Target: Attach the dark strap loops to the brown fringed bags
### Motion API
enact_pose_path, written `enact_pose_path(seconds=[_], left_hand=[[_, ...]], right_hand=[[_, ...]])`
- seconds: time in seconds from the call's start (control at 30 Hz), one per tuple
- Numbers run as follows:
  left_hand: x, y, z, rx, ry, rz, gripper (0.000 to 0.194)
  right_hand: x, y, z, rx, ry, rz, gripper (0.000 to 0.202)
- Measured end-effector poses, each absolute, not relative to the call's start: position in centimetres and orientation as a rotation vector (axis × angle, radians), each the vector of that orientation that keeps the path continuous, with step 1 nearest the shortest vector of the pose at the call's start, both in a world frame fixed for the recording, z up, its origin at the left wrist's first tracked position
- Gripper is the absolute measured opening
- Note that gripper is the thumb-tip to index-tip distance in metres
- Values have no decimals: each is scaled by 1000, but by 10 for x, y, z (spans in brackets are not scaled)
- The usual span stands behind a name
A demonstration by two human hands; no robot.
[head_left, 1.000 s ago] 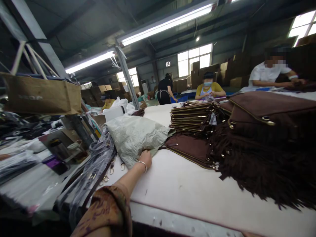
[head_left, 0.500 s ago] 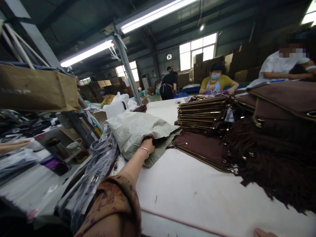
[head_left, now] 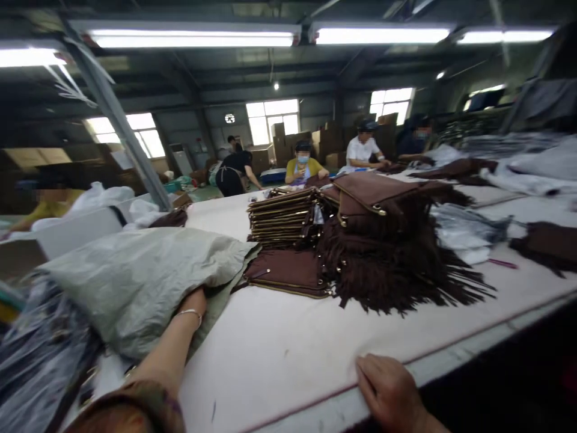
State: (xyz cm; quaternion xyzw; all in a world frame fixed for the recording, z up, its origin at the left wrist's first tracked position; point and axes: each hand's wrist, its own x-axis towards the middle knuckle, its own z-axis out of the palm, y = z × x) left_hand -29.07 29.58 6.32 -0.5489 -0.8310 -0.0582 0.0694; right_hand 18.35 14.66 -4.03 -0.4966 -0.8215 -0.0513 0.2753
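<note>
My left hand [head_left: 197, 302] reaches into the mouth of a pale grey-green woven sack [head_left: 139, 276] lying on the white table [head_left: 279, 343]; its fingers are hidden inside. My right hand [head_left: 388, 385] rests on the table's front edge with its fingers curled, and whether anything is under them does not show. To the right of the sack lies a flat brown pouch [head_left: 288, 273] with a gold zip. Behind it rises a stack of zipped brown pouches [head_left: 282, 219]. Fringed brown bags [head_left: 383, 240] are piled beside these.
Plastic-wrapped goods [head_left: 40, 355] lie at the left, below the sack. On the right are clear plastic bags [head_left: 464, 231], a purple pen [head_left: 503, 263] and another brown piece [head_left: 547, 243]. Several people work beyond the table. A slanted metal post [head_left: 121, 120] stands at the left.
The view has swung to the right. My left hand is deeper in the sack's mouth. My right hand, barely visible before, now shows on the table edge.
</note>
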Motion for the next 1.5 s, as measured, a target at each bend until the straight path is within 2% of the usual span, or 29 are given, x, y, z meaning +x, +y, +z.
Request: enact_pose_path(seconds=[0.17,0.33,0.57,0.73,0.87,0.93,1.0,1.07,1.17,1.23,1.37,1.5], left_hand=[[-258,266,66,-1825,-2392,-64,30],[-165,164,36,-2226,-2065,-95,25],[-22,57,26,-2668,-1539,-452,27],[38,22,29,-3055,-1494,-684,21],[63,1,25,-3375,-1646,-655,20],[66,-3,27,-3499,-1506,-685,24],[65,1,34,-3512,-1460,-868,32],[65,12,44,-3399,-1869,-1196,34],[68,32,61,-3024,-2678,-1786,40],[73,42,70,-2905,-2826,-1998,44],[80,44,76,-2943,-2800,-1891,38],[84,34,71,-2797,-2900,-2011,29]], right_hand=[[179,145,-31,-1362,-2177,-171,19],[181,140,-31,-1337,-2161,-76,20],[175,130,12,-1471,-1606,899,29],[175,95,27,-1467,-1242,1285,31],[194,65,30,-1355,-1007,1417,30],[210,53,32,-1295,-960,1406,36],[227,41,36,-1213,-1009,1370,42],[240,29,40,-1158,-1136,1315,42],[250,12,44,-1186,-1437,1127,30],[251,4,44,-1205,-1654,892,25],[253,-3,36,-1142,-1881,397,29],[255,-3,29,-1165,-1925,143,32]])
